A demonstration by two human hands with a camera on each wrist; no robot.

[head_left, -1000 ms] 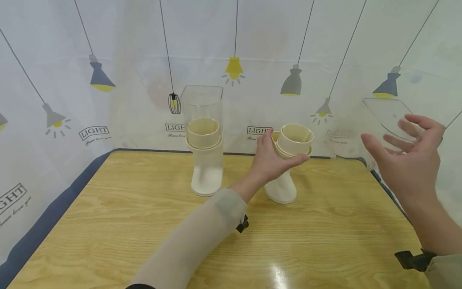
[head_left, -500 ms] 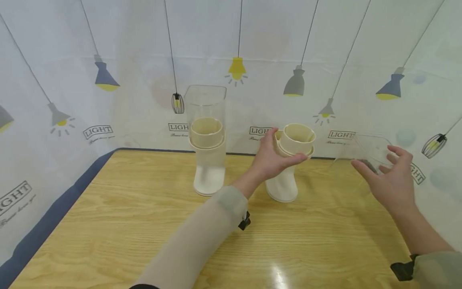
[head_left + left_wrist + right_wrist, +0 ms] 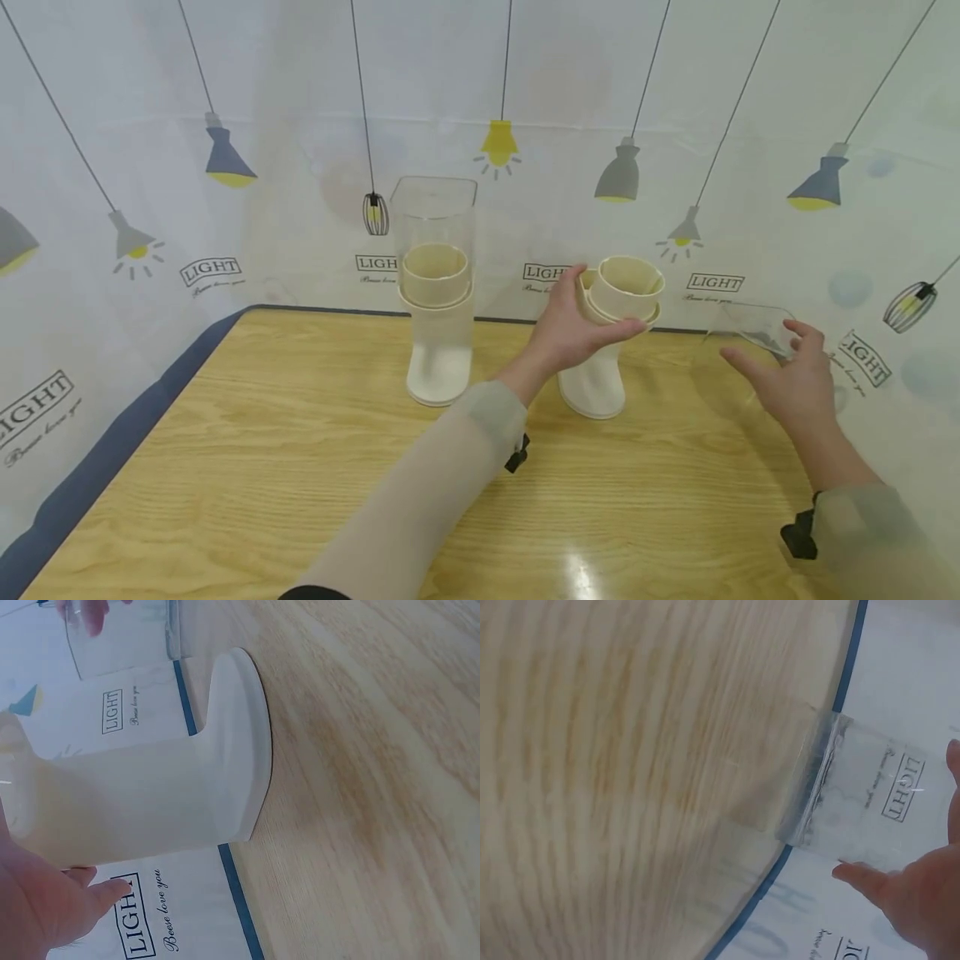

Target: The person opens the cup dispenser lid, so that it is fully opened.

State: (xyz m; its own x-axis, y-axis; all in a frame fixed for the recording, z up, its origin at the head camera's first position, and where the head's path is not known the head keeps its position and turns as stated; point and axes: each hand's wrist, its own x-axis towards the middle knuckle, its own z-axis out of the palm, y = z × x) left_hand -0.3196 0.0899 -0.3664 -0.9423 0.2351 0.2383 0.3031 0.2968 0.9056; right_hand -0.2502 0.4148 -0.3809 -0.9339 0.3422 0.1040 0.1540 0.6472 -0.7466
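My left hand (image 3: pixel 573 329) grips the collar of a cream stand (image 3: pixel 592 387), shaped like a cereal dispenser base, with a round cup-like ring on top. The stand is upright, and its rounded foot (image 3: pixel 244 742) rests on the table in the left wrist view. Off to the right, my right hand (image 3: pixel 798 383) holds a clear plastic container (image 3: pixel 862 791) between thumb and fingers. That container is low over the right back of the table; whether it touches the wood I cannot tell. A matching cream stand (image 3: pixel 441 358) with a clear container (image 3: pixel 435 200) on top stands to the left.
The wooden table (image 3: pixel 300 467) has a dark blue border along its back and left side. Behind it hangs a white curtain (image 3: pixel 315 100) printed with lamps and "LIGHT" labels, close behind both stands.
My right hand has come down and leftward with the clear container, from beside the curtain to near the tabletop. The left hand keeps its grip on the stand. The head view has shifted slightly.
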